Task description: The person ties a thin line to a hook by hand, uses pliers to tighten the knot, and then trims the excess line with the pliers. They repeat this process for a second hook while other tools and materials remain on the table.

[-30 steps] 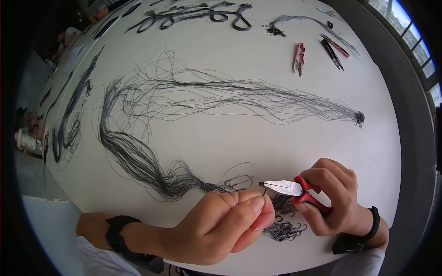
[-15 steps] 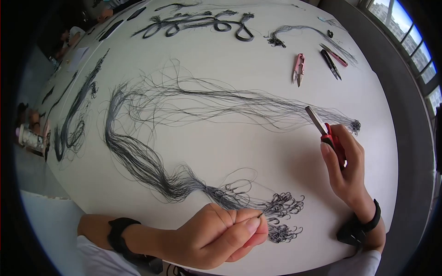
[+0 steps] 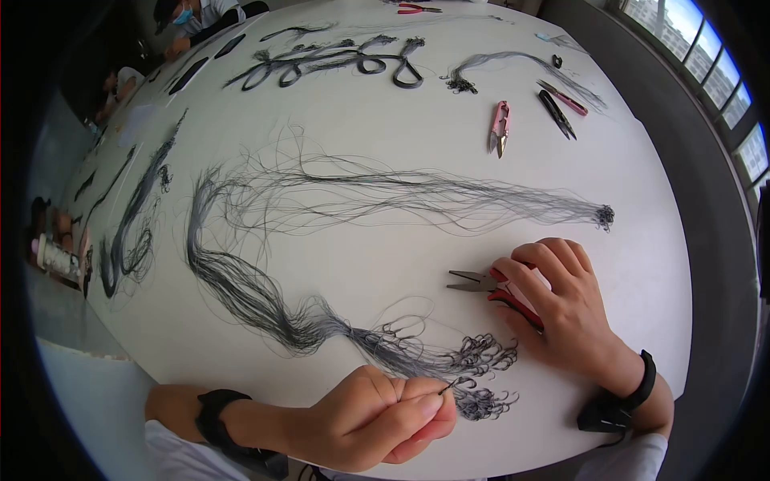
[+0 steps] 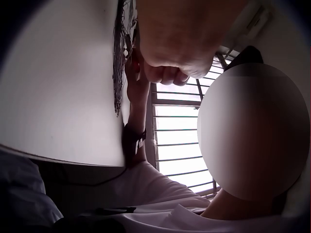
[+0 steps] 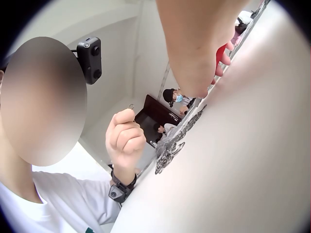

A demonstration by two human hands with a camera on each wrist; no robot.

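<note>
Between the thumb and index finger of the left hand (image 3: pixel 385 421) is pinched a small dark hook (image 3: pixel 448 388), its bend sticking out; in the right wrist view the hook (image 5: pixel 131 106) stands above the fingertips. Just beyond that hand lie clusters of hooks (image 3: pixel 485 354) joined to a long bundle of dark line (image 3: pixel 249 293). The right hand (image 3: pixel 561 313), palm down at the table, has its fingers round the red handles of the pliers (image 3: pixel 480 280), whose tips point left and stand apart. In the left wrist view, the left hand (image 4: pixel 182 39) hides what it pinches.
A thinner stretch of line runs right to another hook cluster (image 3: pixel 605 215). Farther back are pink snips (image 3: pixel 500 128), black snips (image 3: pixel 557 114), looped bundles (image 3: pixel 337 60) and other pliers (image 3: pixel 417 9). More bundles (image 3: pixel 140 200) lie at the left; another person (image 3: pixel 200 20) sits beyond.
The right hand swung the pliers away from the left hand to the upper right, then brought them down and left, turning palm down; their tips have parted. The left hand keeps the hook, slightly lower.
</note>
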